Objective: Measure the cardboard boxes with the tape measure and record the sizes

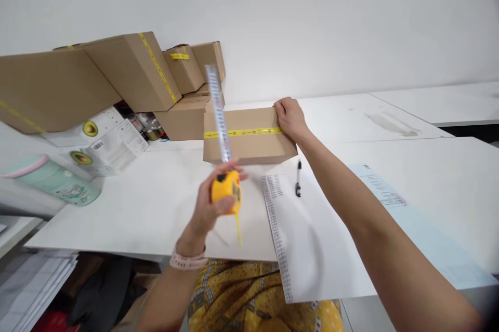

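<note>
The left hand (206,199) is wrapping round a yellow tape measure (219,191), its thumb pressing against the case and the other fingers reaching past it, slightly spread (blur is softening their tips, so I cannot tell the exact pinch). The metal blade (217,108) is sticking out away from the person, crossing in view over the left part of a cardboard box (253,148); whether it is touching the cardboard, I cannot tell. The box is lying on the white table (156,191), just beyond the paper (307,238) and near the pen (298,178). The right hand (290,119) is curling over its far right corner, the visible fingers bending close together; the thumb's hold is unclear. That hand is probably helping by steadying the box. The blade is likely needing a firm, level grip, since a long unsupported strip is prone to buckling.
</note>
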